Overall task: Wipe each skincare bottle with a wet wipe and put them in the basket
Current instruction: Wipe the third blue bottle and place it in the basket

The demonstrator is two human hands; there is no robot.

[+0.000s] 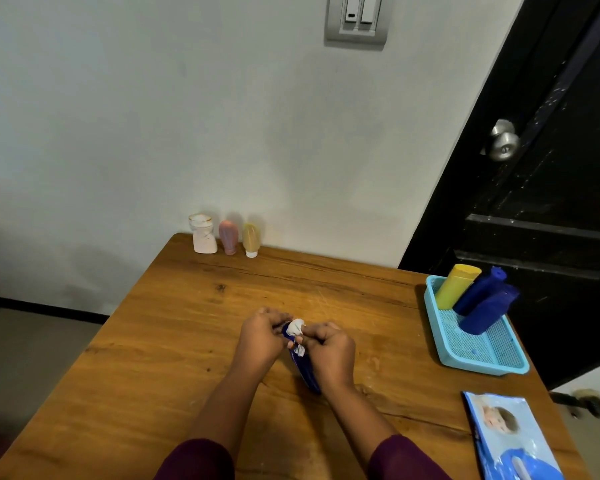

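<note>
Over the table [187, 341], left hand [260, 337] and right hand [330, 355] curl fingers round the blue bottle [305, 370], top pointing away.

Dim, soft indoor light fell evenly, leaving only faint shadows on the table [187, 341] just beneath the fingers [264, 312], a grey, slightly hazy wall [153, 133] beyond them, a door [551, 202] far to their right sunk in near-black, and wide-angle bending toward the frame's edges.

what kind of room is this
Probably a room in a home: a wooden table against a plain wall, a switch above, and a dark door with a round knob.
</note>
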